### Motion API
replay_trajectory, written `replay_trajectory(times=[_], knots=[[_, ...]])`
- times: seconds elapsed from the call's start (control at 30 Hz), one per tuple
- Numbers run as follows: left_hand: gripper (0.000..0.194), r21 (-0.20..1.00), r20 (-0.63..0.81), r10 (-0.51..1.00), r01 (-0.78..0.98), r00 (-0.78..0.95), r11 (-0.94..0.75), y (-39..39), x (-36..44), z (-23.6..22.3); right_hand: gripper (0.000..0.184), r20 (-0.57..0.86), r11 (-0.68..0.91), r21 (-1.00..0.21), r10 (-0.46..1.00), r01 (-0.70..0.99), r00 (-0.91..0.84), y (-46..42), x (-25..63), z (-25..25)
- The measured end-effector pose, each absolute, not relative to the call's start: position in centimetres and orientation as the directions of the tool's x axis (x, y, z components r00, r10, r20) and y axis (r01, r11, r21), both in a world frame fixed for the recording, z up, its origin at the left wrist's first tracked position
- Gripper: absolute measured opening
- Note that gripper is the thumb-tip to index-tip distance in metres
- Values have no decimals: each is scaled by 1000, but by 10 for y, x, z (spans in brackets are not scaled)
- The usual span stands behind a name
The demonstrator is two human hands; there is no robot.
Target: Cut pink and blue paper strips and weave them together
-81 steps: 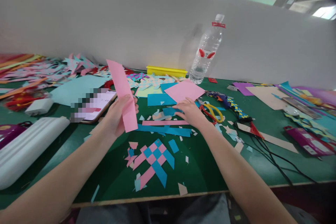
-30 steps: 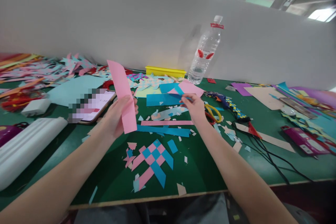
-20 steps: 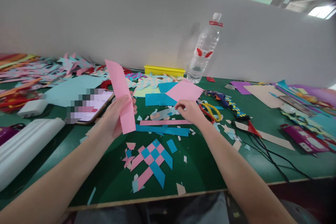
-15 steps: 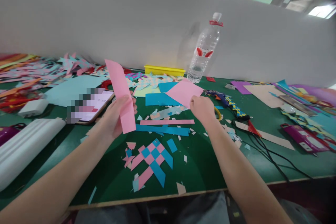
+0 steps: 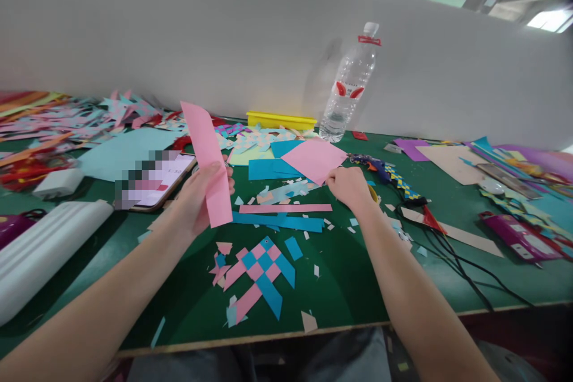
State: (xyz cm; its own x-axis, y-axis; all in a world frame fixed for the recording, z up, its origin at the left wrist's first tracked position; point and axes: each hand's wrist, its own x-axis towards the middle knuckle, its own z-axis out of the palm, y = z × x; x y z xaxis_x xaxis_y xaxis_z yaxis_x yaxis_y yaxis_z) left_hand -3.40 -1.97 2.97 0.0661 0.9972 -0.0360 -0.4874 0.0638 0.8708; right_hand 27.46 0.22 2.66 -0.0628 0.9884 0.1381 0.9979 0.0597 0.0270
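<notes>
My left hand (image 5: 203,191) grips a pink paper strip (image 5: 206,161), upright and curling at its top. Part of a small metal-looking ring shows behind those fingers; I cannot make out what it belongs to. My right hand (image 5: 349,185) is closed in a pinch at the lower right edge of a pink paper sheet (image 5: 313,158). That sheet lies over blue paper pieces (image 5: 268,169). Nearer me on the table is a woven pink-and-blue paper fish (image 5: 262,268). A thin pink strip (image 5: 286,208) and blue strips (image 5: 295,223) lie between the hands.
A phone (image 5: 165,182) and a white roll-like object (image 5: 54,250) are at left. A water bottle (image 5: 349,86) stands by the grey partition (image 5: 224,30), beside a yellow tray (image 5: 282,120). Black cords (image 5: 456,256) and a purple device (image 5: 519,236) lie right. Paper scraps are scattered about.
My right hand has shifted slightly right and down. The pink sheet's far corner sits a little lower. My left hand holds the strip almost unmoved.
</notes>
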Motion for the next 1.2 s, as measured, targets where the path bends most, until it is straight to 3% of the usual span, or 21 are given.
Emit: replay_trajectory(times=[0.27,0.47,0.6,0.77,1.0,1.2], knots=[[41,878,-27,997,-475,68,56,-20,-34,29,30,89,247,-153,968,957,-235,-4,267,33],[42,877,-28,999,-479,45,46,-19,-33,29,27,154,497,-391,865,775,-477,-6,260,27],[41,877,-26,999,-479,48,45,-19,-33,30,23,244,528,-314,848,789,-471,-3,259,22],[38,874,-20,999,-485,50,42,-19,-33,28,21,204,525,-190,848,830,-490,3,261,16],[35,865,-3,998,-500,71,38,-18,-32,29,25,274,571,-246,816,783,-509,7,262,10],[36,863,2,997,-503,76,37,-19,-34,27,13,249,464,-252,879,849,-407,8,264,10]])
